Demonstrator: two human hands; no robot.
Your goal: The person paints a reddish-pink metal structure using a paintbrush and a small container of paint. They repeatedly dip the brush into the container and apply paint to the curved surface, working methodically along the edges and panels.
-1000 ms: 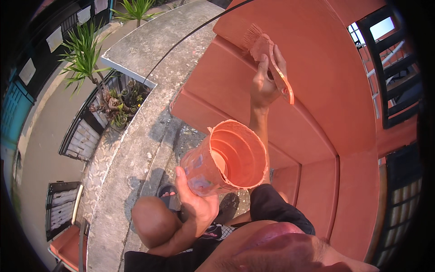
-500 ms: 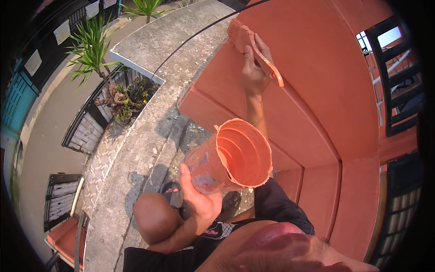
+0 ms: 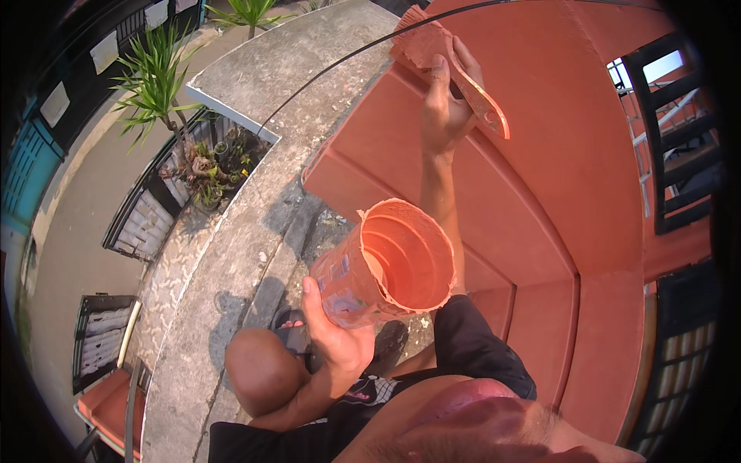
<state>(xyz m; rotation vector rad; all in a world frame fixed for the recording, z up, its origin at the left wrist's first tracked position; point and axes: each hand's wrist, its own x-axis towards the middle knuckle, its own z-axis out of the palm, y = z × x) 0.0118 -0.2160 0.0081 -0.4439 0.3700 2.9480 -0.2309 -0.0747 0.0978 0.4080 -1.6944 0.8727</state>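
Note:
My left hand (image 3: 340, 336) is wrapped round the lower part of a plastic cup (image 3: 347, 282), smeared with orange-red paint inside and along its ragged rim. The cup is tilted, its mouth facing up and right. Farther up, my right hand (image 3: 450, 108) grips a wide paintbrush (image 3: 426, 45) by its flat, paint-covered handle (image 3: 488, 109). The bristles lie at the upper edge of the terracotta-coloured wall (image 3: 556, 139); whether they press on it I cannot make out. Below the brush runs a stepped, moulded ledge (image 3: 440, 147) of the same colour.
A thin black cable (image 3: 332, 64) crosses above the grey concrete slab (image 3: 285, 69). To the left are a spiky plant (image 3: 158, 81), a lane (image 3: 85, 201) and a dark gate (image 3: 108, 336). A dark-framed window opening (image 3: 683, 131) is at the right. My bent knee (image 3: 262, 370) is close below the cup.
My right hand and the brush have moved up and slightly right along the wall. The cup in my left hand has shifted a little to the left.

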